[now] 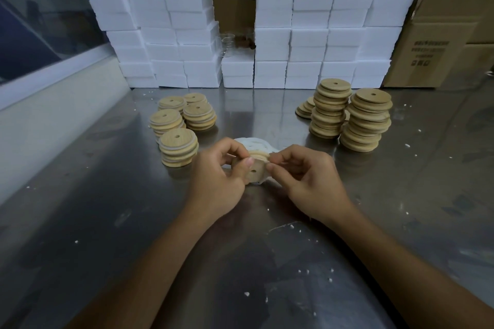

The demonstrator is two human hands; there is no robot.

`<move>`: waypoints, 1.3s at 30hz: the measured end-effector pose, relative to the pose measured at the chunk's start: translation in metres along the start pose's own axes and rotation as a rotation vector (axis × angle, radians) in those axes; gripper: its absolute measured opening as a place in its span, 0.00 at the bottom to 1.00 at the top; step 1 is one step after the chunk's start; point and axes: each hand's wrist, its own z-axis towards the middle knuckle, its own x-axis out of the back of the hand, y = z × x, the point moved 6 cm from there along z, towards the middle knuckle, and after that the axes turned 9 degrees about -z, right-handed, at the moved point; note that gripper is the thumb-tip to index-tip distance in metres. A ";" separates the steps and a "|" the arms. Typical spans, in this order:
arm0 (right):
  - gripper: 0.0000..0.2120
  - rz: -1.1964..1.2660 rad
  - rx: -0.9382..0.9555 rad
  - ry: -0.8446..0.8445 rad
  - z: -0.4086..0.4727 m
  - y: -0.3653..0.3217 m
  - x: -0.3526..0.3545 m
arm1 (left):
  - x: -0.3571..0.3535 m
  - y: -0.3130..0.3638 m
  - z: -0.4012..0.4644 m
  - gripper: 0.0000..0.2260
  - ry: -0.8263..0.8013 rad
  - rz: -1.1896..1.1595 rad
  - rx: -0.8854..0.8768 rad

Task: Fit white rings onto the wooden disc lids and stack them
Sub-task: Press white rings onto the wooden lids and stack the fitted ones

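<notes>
A wooden disc lid (254, 169) with a small centre hole is held tilted above the metal table (107, 222). My left hand (217, 181) grips its left edge, thumb on the face. My right hand (307, 181) pinches a white ring (268, 160) at the lid's upper right edge. Behind the lid lies a pile of white rings (252, 144), partly hidden by my fingers. Short stacks of lids with white rings (178, 151) stand to the left. Taller stacks of bare wooden lids (366, 120) stand to the right.
A wall of white foam boxes (307, 35) rises along the back of the table, with cardboard cartons (438, 48) at the right. A glass partition with a white sill (53, 75) borders the left. White crumbs lie scattered over the table.
</notes>
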 end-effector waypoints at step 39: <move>0.03 -0.177 0.184 0.109 -0.003 -0.020 0.003 | -0.007 -0.002 0.000 0.05 -0.094 0.034 -0.118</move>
